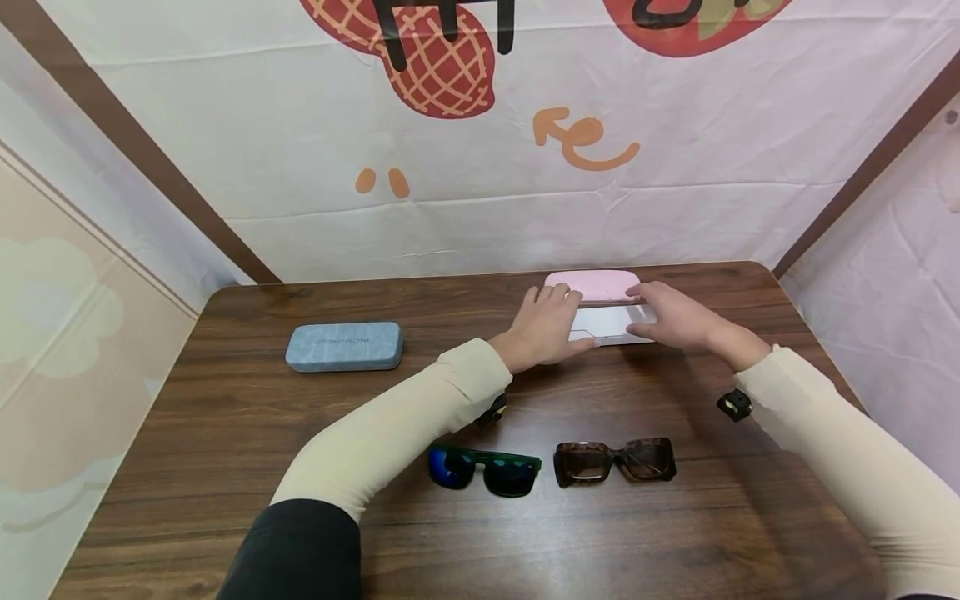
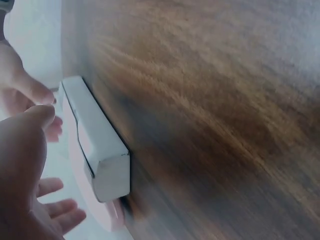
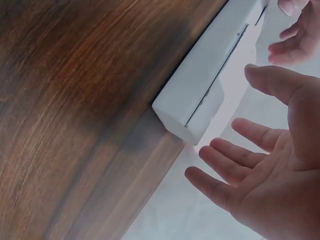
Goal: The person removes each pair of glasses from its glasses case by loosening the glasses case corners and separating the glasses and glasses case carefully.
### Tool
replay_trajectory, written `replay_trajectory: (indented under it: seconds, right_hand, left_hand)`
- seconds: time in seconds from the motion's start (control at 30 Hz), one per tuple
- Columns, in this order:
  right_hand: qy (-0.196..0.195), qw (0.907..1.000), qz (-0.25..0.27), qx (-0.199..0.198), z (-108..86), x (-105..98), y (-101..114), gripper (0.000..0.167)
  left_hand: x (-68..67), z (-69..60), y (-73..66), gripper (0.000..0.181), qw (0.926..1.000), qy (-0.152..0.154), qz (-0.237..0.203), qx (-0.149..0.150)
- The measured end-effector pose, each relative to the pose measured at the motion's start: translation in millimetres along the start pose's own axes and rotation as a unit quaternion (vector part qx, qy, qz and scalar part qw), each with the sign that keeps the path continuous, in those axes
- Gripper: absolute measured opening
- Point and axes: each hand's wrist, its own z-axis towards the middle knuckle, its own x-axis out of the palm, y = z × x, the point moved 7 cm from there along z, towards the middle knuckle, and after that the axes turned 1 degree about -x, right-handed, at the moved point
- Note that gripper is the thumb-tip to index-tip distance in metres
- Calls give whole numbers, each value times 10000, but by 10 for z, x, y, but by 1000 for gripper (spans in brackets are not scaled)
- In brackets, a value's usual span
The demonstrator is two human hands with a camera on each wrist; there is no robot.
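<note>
A white glasses case (image 1: 611,323) lies closed near the table's back edge, with a pink glasses case (image 1: 592,285) right behind it. My left hand (image 1: 543,325) is at the white case's left end, its fingers loosely spread. At the right end is my right hand (image 1: 678,317), thumb apart from the other fingers. Both wrist views show the white case (image 2: 102,130) and relaxed fingers around it, not closed on it. In the right wrist view the right hand (image 3: 270,160) stands a little off the case (image 3: 210,65).
A blue glasses case (image 1: 345,347) lies on the left of the wooden table (image 1: 450,550). Nearer me are green-framed sunglasses (image 1: 483,468) and tortoiseshell sunglasses (image 1: 615,461), side by side. A printed white cloth (image 1: 465,225) hangs behind the table.
</note>
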Motion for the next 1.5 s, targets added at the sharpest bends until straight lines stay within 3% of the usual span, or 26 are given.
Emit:
replay_trajectory:
  seconds: [0.2,0.53,0.97,1.5]
  right_hand:
    - [-12,9998,-192,67,-7,20,72,67]
    - [171,9981,-573,132,-23,93,217,90]
    - [457,9964,-708,116,39,197,302,88]
    - [514,9953,-800,-174,177,277,515,88]
  left_hand:
    - [-2,-35,-4,92,9999,57,13,-119]
    - [70,-114,133,94,9974,516,-265,-426]
    - [77,-230,368,98,9951,662,-393,-619]
    - [85,-454,655,96,9936,739,-480,-714]
